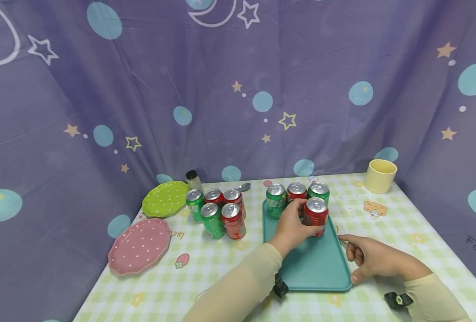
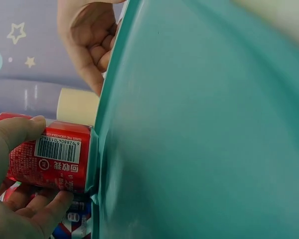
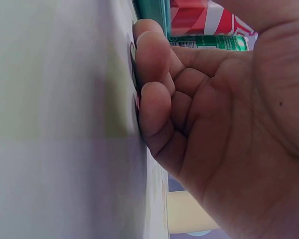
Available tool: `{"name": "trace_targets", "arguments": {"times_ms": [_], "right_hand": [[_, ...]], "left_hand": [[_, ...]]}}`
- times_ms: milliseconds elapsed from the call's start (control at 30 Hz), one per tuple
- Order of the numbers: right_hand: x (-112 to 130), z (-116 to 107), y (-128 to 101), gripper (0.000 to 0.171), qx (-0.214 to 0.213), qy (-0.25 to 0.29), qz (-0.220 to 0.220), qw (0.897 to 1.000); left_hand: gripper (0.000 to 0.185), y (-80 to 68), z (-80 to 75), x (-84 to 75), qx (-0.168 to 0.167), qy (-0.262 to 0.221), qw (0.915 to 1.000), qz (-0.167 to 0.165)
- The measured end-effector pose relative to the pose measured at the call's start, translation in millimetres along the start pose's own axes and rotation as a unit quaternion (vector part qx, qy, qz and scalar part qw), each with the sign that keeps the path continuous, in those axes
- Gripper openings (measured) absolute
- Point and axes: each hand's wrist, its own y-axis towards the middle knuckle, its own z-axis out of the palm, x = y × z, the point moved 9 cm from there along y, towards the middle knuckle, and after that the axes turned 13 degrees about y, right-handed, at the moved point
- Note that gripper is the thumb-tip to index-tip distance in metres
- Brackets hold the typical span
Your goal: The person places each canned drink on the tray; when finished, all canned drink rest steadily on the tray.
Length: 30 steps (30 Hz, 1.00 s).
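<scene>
The right hand (image 1: 376,259), fingers loosely curled and holding nothing, rests on the table (image 1: 423,232) against the teal tray (image 1: 310,268), while farther in the left hand (image 1: 292,228) grips a red can (image 1: 316,215) standing on that tray before three more cans (image 1: 296,192).

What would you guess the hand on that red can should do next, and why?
Probably let go. The left hand grips a red can that looks set upright on the teal tray, in front of three cans already lined up there. Five more cans stand on the table to the left.
</scene>
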Motion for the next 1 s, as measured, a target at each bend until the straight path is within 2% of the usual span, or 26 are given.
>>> {"name": "trace_targets", "arguments": {"times_ms": [233, 400, 700, 1000], "right_hand": [[-1.5, -0.6, 1.6, 0.114, -0.001, -0.004, 0.0, 1.0], [1.5, 0.4, 1.5, 0.113, -0.001, -0.006, -0.001, 1.0], [3.9, 0.9, 1.1, 0.111, -0.001, -0.007, -0.005, 1.0], [2.1, 0.5, 0.1, 0.112, -0.002, -0.007, -0.002, 1.0]], "left_hand": [[0.068, 6.5, 9.7, -7.2, 0.0, 0.021, 0.9997, 0.008], [0.068, 8.8, 17.7, -8.1, -0.007, 0.013, 0.9999, -0.007], [0.071, 5.4, 18.8, -12.2, -0.032, 0.006, 0.9994, -0.014], [0.07, 5.1, 23.5, -9.8, -0.038, 0.008, 0.9992, -0.014]]}}
